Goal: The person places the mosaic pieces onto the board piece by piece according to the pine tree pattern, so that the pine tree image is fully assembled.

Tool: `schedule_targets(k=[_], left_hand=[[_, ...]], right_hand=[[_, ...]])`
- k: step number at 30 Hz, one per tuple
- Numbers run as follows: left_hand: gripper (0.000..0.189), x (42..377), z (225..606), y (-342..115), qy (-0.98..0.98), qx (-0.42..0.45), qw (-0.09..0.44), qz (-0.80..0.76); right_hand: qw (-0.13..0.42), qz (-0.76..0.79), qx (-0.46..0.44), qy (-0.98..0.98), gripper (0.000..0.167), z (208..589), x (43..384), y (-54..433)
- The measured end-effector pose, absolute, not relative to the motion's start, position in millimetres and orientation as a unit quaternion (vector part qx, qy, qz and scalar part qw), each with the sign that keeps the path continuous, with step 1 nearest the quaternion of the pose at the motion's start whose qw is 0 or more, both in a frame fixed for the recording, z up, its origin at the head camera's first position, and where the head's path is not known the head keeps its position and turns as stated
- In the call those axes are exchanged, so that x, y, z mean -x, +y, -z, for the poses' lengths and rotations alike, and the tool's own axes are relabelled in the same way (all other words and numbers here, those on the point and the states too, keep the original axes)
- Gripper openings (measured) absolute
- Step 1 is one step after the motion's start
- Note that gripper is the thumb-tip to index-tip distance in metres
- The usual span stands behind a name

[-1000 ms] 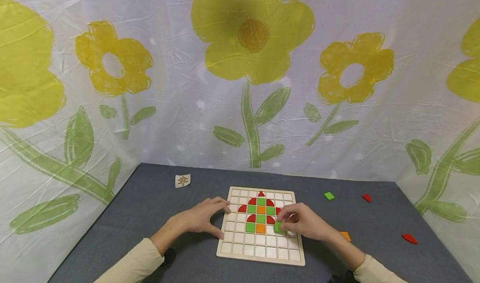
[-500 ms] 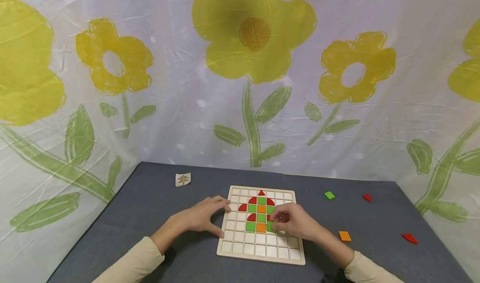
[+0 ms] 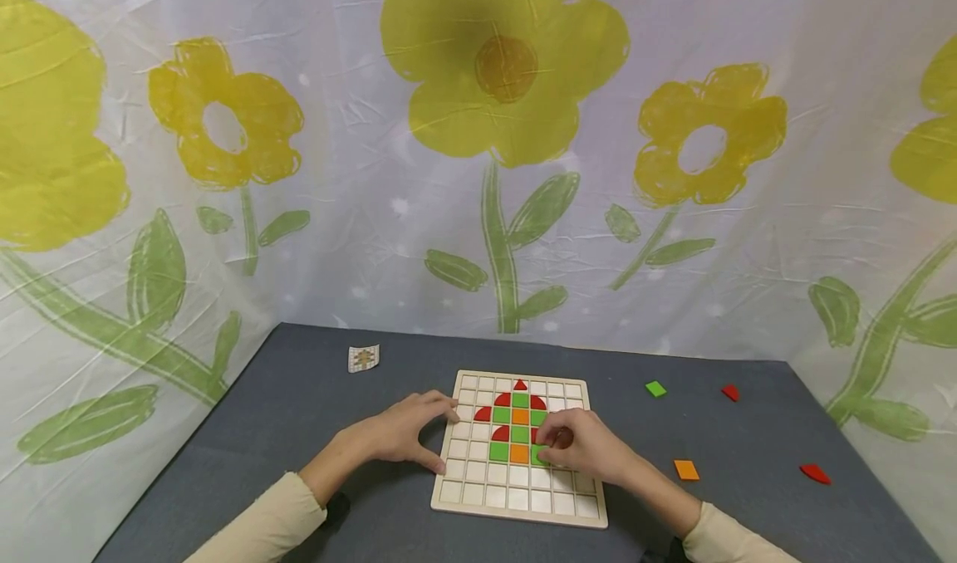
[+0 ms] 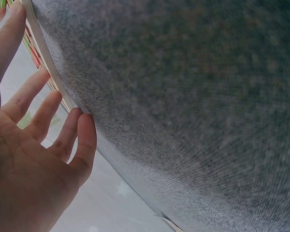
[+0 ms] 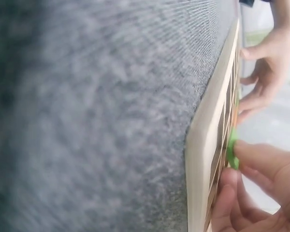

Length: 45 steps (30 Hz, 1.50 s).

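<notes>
A square wooden grid board (image 3: 516, 516) lies on the table, its cells holding a pattern of red, green and orange tiles. My left hand (image 3: 404, 432) rests at the board's left edge, fingers spread and thumb touching the near part of the frame; in the left wrist view its fingertips meet the wooden rim (image 4: 48, 59). On the other side, my right hand (image 3: 594, 448) pinches a green square tile (image 5: 231, 147) at a cell right of the lower orange tile (image 3: 519, 453). That tile looks slightly tilted in the right wrist view. The hand partly covers it and the red tiles behind.
Right of the board lie a loose green square (image 3: 655, 389), an orange square (image 3: 685, 470) and two red curved pieces, one far (image 3: 730, 393) and one near (image 3: 815, 474). A small pattern card (image 3: 364, 359) sits at the back left. A flowered cloth (image 3: 336, 214) hangs behind the table.
My right hand has moved left with the green tile, to the cell beside the lower orange tile. The loose orange square has come into full view. My left hand stays put.
</notes>
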<state>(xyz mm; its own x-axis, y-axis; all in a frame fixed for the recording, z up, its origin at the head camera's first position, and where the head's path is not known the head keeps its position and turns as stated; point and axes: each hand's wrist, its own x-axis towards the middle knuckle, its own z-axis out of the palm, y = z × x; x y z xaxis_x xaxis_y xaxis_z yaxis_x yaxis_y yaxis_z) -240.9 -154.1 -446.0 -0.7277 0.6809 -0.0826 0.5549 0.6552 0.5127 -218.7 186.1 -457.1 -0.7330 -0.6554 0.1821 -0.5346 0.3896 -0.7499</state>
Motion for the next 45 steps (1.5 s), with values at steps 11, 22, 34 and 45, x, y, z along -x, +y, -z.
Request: schedule_targets(k=[11,22,34,45], left_hand=[[0.065,239.0,444.8,-152.7,0.899,-0.344,0.135,-0.235],[0.065,238.2,444.0,-151.9,0.903,-0.338,0.131,-0.229],[0.065,236.8,443.1,-151.8,0.904,-0.334,0.131,-0.231],[0.065,236.9,443.0,-152.1,0.903,-0.337,0.131,-0.233]], right_hand=[[0.061,0.417,0.360,0.832,0.009,454.7,216.7,192.2],[0.068,0.422,0.323,0.845,0.006,452.6,214.7,223.2],[0.068,0.460,0.267,0.844,0.014,454.0,210.3,275.8],[0.053,0.474,0.255,0.841,0.017,451.3,202.4,322.8]])
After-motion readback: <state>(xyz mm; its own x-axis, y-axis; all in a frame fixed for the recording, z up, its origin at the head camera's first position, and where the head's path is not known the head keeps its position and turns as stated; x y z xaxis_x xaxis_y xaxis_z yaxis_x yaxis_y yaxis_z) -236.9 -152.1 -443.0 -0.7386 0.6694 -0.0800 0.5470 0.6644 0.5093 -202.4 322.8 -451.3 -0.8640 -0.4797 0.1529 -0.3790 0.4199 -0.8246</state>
